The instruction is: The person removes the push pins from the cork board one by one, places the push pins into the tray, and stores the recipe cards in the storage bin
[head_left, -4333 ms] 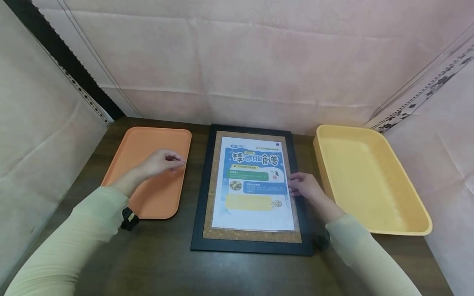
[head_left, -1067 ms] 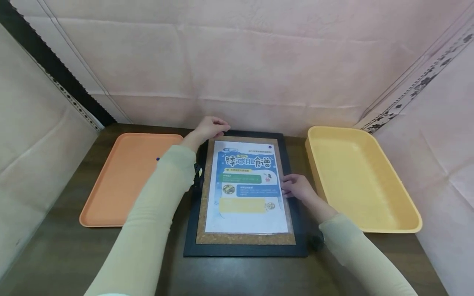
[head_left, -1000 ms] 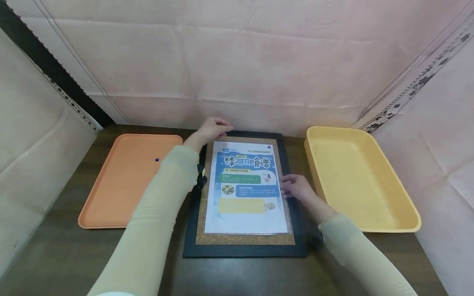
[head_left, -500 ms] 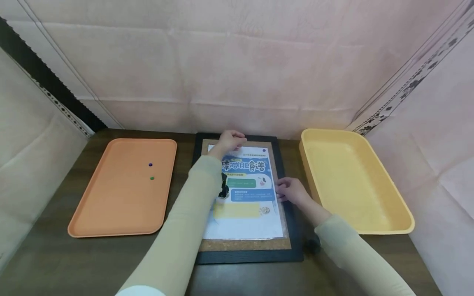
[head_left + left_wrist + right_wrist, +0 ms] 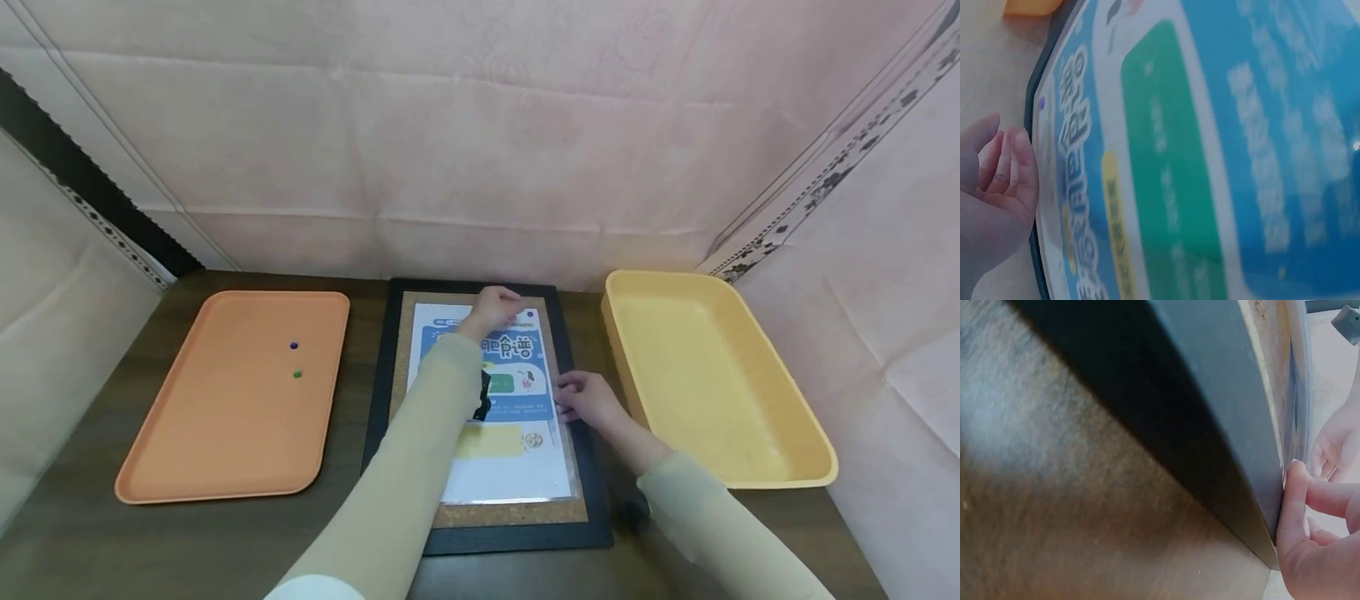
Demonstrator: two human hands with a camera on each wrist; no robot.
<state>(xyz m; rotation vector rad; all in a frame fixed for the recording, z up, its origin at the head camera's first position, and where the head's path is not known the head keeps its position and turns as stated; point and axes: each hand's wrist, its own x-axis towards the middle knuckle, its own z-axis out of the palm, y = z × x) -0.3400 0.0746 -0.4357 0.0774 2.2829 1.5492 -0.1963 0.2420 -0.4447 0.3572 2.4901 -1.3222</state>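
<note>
A laminated blue-and-white poster (image 5: 506,479) with printed lettering lies on a cork board (image 5: 510,512) in a dark frame (image 5: 525,540). In the head view, my left hand (image 5: 492,311) hovers over the poster's top, close to a small purple pushpin (image 5: 530,314) at its upper right corner. Its fingers are loosely bent in the left wrist view, and I see nothing between them. At the poster's right edge, my right hand (image 5: 588,398) pinches the sheet's margin; the right wrist view shows its fingertips (image 5: 1296,470) against the clear plastic. My left sleeve covers part of the poster.
On the left lies an orange tray (image 5: 217,433) with a blue pushpin (image 5: 294,345) and a green pushpin (image 5: 297,374). A deep yellow bin (image 5: 720,375) stands to the right. Pale cloth (image 5: 420,150) hangs behind the brown table (image 5: 225,542).
My left hand has gone from the orange tray to the frame's top left corner, then rightward across the poster toward the purple pushpin. My right hand stays at the poster's right edge.
</note>
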